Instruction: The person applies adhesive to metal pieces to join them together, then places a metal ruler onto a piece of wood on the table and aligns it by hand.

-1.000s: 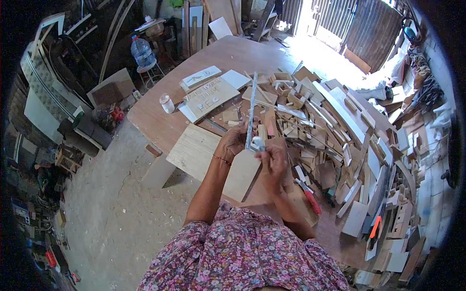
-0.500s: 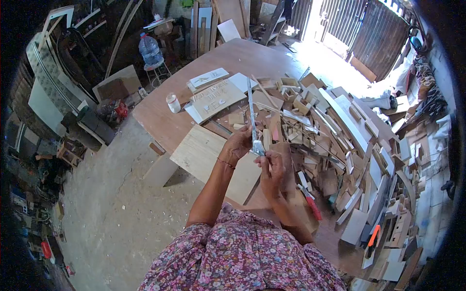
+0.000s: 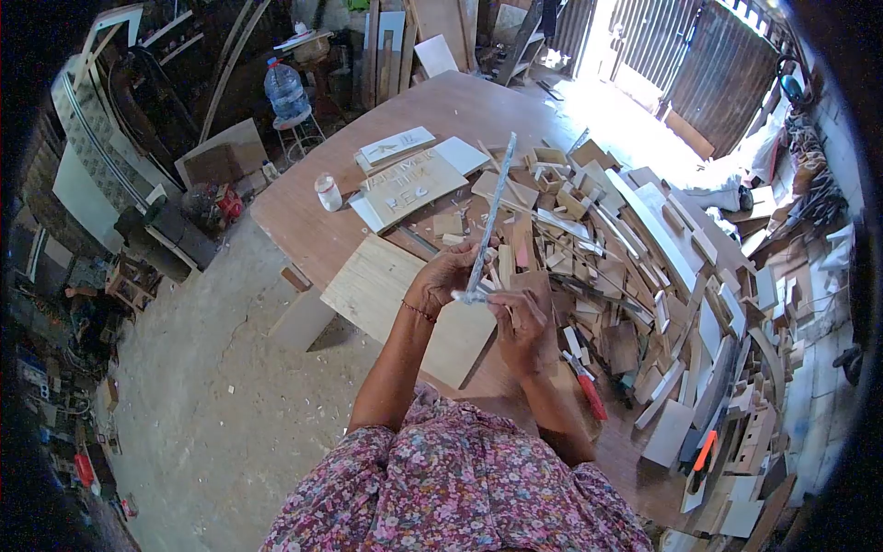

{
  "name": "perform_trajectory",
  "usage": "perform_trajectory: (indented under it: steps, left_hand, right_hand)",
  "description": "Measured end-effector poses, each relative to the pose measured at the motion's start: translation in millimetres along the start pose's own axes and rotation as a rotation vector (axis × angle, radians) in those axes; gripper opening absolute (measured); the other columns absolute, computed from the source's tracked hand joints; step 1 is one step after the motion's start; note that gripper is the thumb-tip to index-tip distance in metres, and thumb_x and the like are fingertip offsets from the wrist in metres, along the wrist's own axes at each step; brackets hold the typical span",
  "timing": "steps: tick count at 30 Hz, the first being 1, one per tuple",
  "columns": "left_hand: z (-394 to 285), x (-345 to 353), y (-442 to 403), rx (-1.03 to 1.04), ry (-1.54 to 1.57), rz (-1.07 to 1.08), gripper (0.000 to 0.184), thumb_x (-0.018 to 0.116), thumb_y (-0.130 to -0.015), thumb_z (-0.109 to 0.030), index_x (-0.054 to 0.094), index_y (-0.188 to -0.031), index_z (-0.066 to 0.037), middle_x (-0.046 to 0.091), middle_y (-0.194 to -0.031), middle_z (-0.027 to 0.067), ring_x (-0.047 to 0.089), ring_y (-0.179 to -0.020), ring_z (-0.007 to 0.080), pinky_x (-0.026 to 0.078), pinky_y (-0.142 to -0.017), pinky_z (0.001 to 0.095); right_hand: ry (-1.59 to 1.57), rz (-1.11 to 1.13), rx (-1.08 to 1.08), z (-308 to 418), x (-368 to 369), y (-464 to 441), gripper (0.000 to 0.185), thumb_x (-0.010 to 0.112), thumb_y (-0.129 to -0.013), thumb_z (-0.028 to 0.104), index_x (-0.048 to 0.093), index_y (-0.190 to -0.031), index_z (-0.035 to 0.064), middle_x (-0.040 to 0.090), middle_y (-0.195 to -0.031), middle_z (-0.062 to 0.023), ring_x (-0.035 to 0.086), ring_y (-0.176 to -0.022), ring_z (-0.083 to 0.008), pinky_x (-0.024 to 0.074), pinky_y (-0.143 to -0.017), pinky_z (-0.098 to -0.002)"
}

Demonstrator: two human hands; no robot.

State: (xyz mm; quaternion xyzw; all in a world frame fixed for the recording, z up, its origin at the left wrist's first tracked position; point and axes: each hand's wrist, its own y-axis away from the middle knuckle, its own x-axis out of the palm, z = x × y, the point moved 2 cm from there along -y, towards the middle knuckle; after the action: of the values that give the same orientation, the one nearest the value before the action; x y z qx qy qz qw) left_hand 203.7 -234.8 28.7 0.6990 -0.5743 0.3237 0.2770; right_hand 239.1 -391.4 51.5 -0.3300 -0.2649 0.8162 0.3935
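A silvery combination square (image 3: pixel 496 205) is held up in front of me, its long blade slanting up and to the right and its small head at the bottom. My left hand (image 3: pixel 446 279) is closed on the blade just above the head. Fingers of my right hand (image 3: pixel 522 329) pinch the right end of the head. Under both hands lies a pale wooden board (image 3: pixel 382 283) at the table edge. Beyond it, a panel with raised wooden letters (image 3: pixel 416 188) rests on white boards.
Wood offcuts (image 3: pixel 625 336) are heaped over the right side of the brown table (image 3: pixel 441 101). Among them are a red-handled tool (image 3: pixel 591 396) and an orange-handled one (image 3: pixel 705 451). A white jar (image 3: pixel 327 193) stands at the table's left. A water bottle (image 3: pixel 287 92) sits on a stool.
The combination square has turned: its blade, nearly upright before, now leans to the right, and its head has swung left and more level. Both hands keep hold of it.
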Motion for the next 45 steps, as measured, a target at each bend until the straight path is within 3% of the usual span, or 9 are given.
perform_trajectory:
  steps: [10, 16, 23, 26, 31, 35, 37, 40, 45]
  left_hand:
    - [7, -2, 1, 0.055, -0.102, -0.039, 0.028, 0.061, -0.073, -0.017, 0.055, -0.095, 0.000, 0.057, -0.076, 0.0048, 0.053, -0.068, 0.0131, 0.044, -0.063, 0.0223]
    - [7, 2, 2, 0.046, -0.146, -0.058, 0.025, 0.062, -0.072, -0.018, 0.057, -0.089, -0.001, 0.058, -0.078, 0.0034, 0.054, -0.070, 0.0125, 0.043, -0.065, 0.0223]
    - [9, 4, -3, 0.084, -0.153, -0.091, 0.030, 0.061, -0.073, -0.017, 0.056, -0.097, 0.000, 0.059, -0.082, 0.0027, 0.054, -0.073, 0.0122, 0.043, -0.065, 0.0232]
    - [6, 6, -3, 0.144, -0.141, -0.094, 0.032, 0.060, -0.074, -0.017, 0.054, -0.100, 0.000, 0.059, -0.083, 0.0028, 0.054, -0.074, 0.0125, 0.043, -0.066, 0.0233]
    - [5, -13, -4, 0.138, -0.093, -0.113, 0.030, 0.055, -0.078, -0.014, 0.052, -0.105, 0.000, 0.059, -0.093, 0.0048, 0.056, -0.077, 0.0115, 0.047, -0.068, 0.0230]
    - [6, -14, -4, 0.158, -0.112, -0.070, 0.029, 0.053, -0.079, -0.013, 0.051, -0.105, -0.001, 0.059, -0.092, 0.0048, 0.056, -0.077, 0.0117, 0.047, -0.067, 0.0227]
    - [2, -7, 0, 0.160, -0.118, -0.172, 0.028, 0.051, -0.081, -0.016, 0.052, -0.103, 0.001, 0.057, -0.081, 0.0031, 0.053, -0.073, 0.0136, 0.043, -0.067, 0.0262]
    - [-4, -19, 4, 0.165, -0.061, -0.087, 0.027, 0.050, -0.081, -0.011, 0.052, -0.105, 0.000, 0.059, -0.092, 0.0046, 0.056, -0.077, 0.0113, 0.047, -0.068, 0.0227]
    - [-15, -22, 20, 0.189, -0.048, -0.167, 0.027, 0.051, -0.080, -0.010, 0.051, -0.105, 0.000, 0.059, -0.091, 0.0049, 0.056, -0.076, 0.0112, 0.047, -0.067, 0.0226]
  right_hand:
    - [-0.083, -0.212, 0.280, -35, 4, -24, 0.010, 0.052, -0.079, 0.007, 0.054, -0.084, -0.0019, 0.058, -0.071, -0.0076, 0.057, -0.066, -0.0133, 0.0436, -0.062, -0.0251]
    - [0.220, -0.115, 0.194, -23, -2, -29, 0.013, 0.053, -0.079, 0.010, 0.055, -0.083, -0.0021, 0.058, -0.068, -0.0098, 0.057, -0.066, -0.0153, 0.0432, -0.061, -0.0271]
    - [0.109, -0.110, 0.314, -22, -1, -27, 0.012, 0.053, -0.078, 0.010, 0.057, -0.081, -0.0003, 0.057, -0.061, -0.0087, 0.057, -0.065, -0.0177, 0.0423, -0.062, -0.0285]
    - [0.251, -0.069, 0.159, -6, -5, -28, 0.011, 0.054, -0.077, 0.010, 0.057, -0.079, -0.0002, 0.058, -0.062, -0.0087, 0.057, -0.061, -0.0153, 0.0422, -0.060, -0.0266]
    - [-0.107, -0.108, 0.380, -11, 6, -10, 0.010, 0.055, -0.076, 0.008, 0.057, -0.075, -0.0018, 0.057, -0.059, -0.0063, 0.055, -0.053, -0.0111, 0.0422, -0.051, -0.0229]
    - [-0.003, -0.145, 0.276, -11, 8, -13, 0.009, 0.054, -0.076, 0.006, 0.057, -0.075, -0.0023, 0.057, -0.059, -0.0064, 0.055, -0.051, -0.0103, 0.0417, -0.049, -0.0220]
    - [-0.009, -0.123, 0.293, -14, 13, -13, 0.008, 0.054, -0.076, 0.005, 0.057, -0.075, -0.0024, 0.057, -0.058, -0.0070, 0.055, -0.052, -0.0100, 0.0415, -0.050, -0.0217]
    - [-0.121, -0.074, 0.322, -6, 16, -7, 0.007, 0.054, -0.076, 0.004, 0.057, -0.075, -0.0023, 0.057, -0.058, -0.0070, 0.056, -0.053, -0.0100, 0.0418, -0.050, -0.0212]
    - [-0.212, -0.084, 0.355, -9, 31, -5, 0.006, 0.056, -0.075, 0.005, 0.055, -0.076, 0.0001, 0.057, -0.056, -0.0065, 0.056, -0.051, -0.0128, 0.0416, -0.051, -0.0251]
